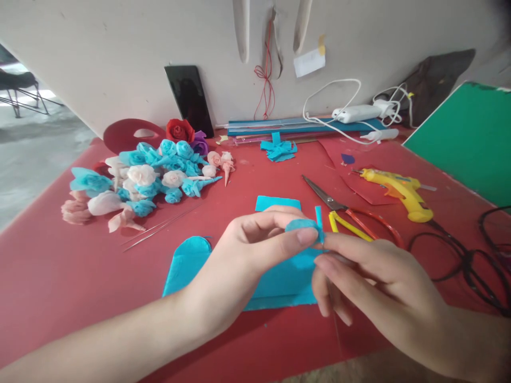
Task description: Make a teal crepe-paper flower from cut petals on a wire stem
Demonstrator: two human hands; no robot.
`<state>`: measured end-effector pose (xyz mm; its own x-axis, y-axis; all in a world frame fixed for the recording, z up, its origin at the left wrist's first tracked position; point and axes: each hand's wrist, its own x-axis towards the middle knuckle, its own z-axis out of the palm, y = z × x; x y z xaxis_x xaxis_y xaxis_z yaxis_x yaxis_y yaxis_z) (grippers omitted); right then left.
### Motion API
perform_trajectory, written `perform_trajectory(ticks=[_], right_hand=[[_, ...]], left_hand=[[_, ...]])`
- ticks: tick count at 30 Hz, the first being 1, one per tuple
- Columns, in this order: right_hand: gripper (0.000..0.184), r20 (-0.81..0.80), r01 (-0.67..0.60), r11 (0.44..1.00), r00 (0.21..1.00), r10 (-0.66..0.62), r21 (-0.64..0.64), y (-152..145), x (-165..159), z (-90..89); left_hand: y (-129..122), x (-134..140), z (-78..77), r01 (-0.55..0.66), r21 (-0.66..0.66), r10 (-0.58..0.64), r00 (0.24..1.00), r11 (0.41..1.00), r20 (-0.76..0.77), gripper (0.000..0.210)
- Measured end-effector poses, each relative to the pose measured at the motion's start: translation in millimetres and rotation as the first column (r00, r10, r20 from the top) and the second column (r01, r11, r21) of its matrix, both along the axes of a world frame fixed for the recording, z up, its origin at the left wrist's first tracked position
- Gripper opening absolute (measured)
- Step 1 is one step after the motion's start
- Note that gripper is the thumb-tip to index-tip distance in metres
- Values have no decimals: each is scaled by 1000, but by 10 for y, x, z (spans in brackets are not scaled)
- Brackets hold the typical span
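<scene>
My left hand [251, 250] pinches a rounded blue crepe-paper petal [297, 224] between thumb and fingers. Close beside it, my right hand [383, 282] grips a thin wire [336, 319] that runs down below the fingers. A narrow blue paper strip [318, 214] stands up where the two hands meet; its lower end is partly hidden by fingertips. Beneath the hands lie blue crepe-paper sheets [279, 290], and a round-ended blue piece [186, 263] rests left of them. Scissors [353, 210] with red and yellow handles lie just beyond my right hand.
Blue, white and pink paper flowers [146, 175] are heaped at the left, near loose wires [159, 227]. A yellow glue gun [399, 189] with a black cord [465, 260] lies right. Blue scraps [278, 148], a phone [190, 98] and a white power strip [356, 113] sit behind.
</scene>
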<state>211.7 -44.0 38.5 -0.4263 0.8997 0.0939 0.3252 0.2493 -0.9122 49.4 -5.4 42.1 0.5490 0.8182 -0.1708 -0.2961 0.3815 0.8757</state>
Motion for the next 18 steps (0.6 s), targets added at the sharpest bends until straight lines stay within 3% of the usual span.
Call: perform_trajectory(ticks=[5, 9, 15, 18], right_hand=[[26, -17, -23, 1000, 1000, 23, -14, -12, 1, 10], [26, 15, -3, 999, 1000, 2, 48, -2, 25, 17], [18, 228, -6, 963, 972, -58, 270, 13, 163, 119], [16, 318, -16, 948, 944, -91, 318, 8, 247, 149]], left_hand=[[-11, -9, 9, 22, -4, -22, 1000, 1000, -2, 9], [-6, -8, 7, 10, 12, -11, 1000, 1000, 18, 7], [45, -64, 58, 31, 220, -26, 999, 975, -29, 4], [86, -80, 109, 62, 286, -37, 995, 956, -93, 5]])
